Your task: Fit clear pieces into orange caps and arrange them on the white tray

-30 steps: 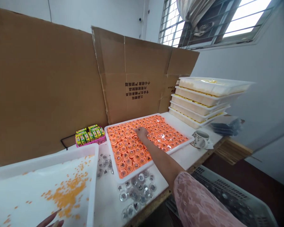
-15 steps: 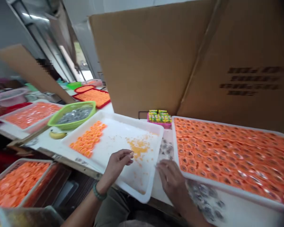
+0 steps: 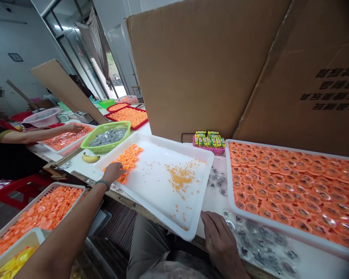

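My left hand [image 3: 114,172], with a bracelet at its wrist, reaches over the near left side of a white tray [image 3: 151,201]. Its fingers are bent down at a cluster of small round orange pieces [image 3: 132,157], and the fingertips are partly hidden. Toward the tray's right side lie scattered tiny yellow-orange bits [image 3: 180,178]. My right hand [image 3: 219,240] rests at the table edge beside the tray's near right corner, fingers loosely stretched side by side, with nothing visible in them. Clear round pieces with dark marks [image 3: 258,244] lie on the table next to it.
A large tray of orange discs [image 3: 279,182] is at right, before a tall cardboard sheet [image 3: 197,69]. Behind stand a pink basket [image 3: 208,150] with small yellow-green packets and a green basket [image 3: 104,147]. A banana [image 3: 90,158] lies nearby. Another person's arm [image 3: 46,133] reaches in at left.
My left hand has moved left from above the yellow-orange bits to the orange pieces. My right hand has come down to the table edge. The view has shifted left.
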`<state>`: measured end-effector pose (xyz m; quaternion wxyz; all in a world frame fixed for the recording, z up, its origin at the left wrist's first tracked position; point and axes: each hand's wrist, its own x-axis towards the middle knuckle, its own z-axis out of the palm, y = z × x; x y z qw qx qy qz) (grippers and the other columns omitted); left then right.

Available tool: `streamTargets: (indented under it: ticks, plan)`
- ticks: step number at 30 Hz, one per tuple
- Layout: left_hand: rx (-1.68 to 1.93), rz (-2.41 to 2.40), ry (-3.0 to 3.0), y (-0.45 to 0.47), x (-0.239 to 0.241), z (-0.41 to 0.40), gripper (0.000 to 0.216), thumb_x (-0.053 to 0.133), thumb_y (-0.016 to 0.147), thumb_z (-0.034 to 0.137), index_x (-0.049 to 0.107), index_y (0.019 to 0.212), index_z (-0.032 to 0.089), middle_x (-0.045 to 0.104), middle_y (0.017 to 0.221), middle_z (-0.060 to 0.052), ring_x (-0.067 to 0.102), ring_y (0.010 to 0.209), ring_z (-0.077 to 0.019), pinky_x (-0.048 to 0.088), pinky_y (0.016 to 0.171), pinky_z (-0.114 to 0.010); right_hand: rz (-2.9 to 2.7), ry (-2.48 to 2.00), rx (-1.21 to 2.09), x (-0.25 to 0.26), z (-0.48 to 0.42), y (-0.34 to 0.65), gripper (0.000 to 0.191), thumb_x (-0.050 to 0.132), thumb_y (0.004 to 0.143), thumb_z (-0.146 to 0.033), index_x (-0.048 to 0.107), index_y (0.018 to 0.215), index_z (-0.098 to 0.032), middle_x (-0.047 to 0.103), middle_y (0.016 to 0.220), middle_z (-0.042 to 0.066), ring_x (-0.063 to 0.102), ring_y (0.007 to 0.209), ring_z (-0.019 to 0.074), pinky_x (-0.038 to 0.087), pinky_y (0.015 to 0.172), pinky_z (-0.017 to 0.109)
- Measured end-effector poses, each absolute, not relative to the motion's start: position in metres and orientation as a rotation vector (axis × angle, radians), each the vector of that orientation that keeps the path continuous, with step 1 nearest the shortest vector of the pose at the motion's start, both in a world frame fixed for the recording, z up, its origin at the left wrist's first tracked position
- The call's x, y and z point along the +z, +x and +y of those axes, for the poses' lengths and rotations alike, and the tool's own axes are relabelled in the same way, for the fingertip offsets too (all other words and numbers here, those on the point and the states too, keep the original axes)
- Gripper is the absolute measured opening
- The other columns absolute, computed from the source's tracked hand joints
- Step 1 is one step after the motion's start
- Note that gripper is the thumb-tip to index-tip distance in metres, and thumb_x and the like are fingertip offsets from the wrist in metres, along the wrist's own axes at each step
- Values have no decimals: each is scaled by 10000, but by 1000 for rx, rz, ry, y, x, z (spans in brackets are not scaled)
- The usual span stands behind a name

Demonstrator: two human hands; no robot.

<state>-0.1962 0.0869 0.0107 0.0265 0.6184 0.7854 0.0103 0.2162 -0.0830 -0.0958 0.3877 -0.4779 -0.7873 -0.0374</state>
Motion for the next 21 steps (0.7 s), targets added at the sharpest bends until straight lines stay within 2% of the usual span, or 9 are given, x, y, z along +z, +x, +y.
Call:
streamTargets:
  ticks: [5, 14, 21]
  plan:
    - [-85, 2350, 1998, -191, 1, 94, 226, 611, 652, 302, 654, 804, 140, 680, 867, -129, 600, 870, -284, 391, 661, -293, -2021, -1207, -153, -94, -83, 217, 431, 405, 839, -47, 472, 1255, -142, 602, 1021, 127, 553, 979, 230, 505, 845, 405]
    - [-44, 2103, 2100, -171, -1, 91, 307, 606, 674, 405, 636, 874, 174, 685, 855, -60, 619, 817, -221, 411, 665, -257, -2031, -1258, -128, -95, -83, 217, 381, 412, 841, -42, 513, 1197, -130, 597, 1013, 126, 545, 968, 222, 495, 854, 397]
    - [-21, 2009, 2124, -181, -3, 100, 372, 613, 663, 357, 615, 991, 183, 683, 874, -36, 627, 814, -212, 434, 686, -262, -2021, -1278, -138, -92, -82, 215, 328, 404, 860, -64, 524, 1163, -98, 588, 995, 135, 536, 950, 224, 493, 831, 403]
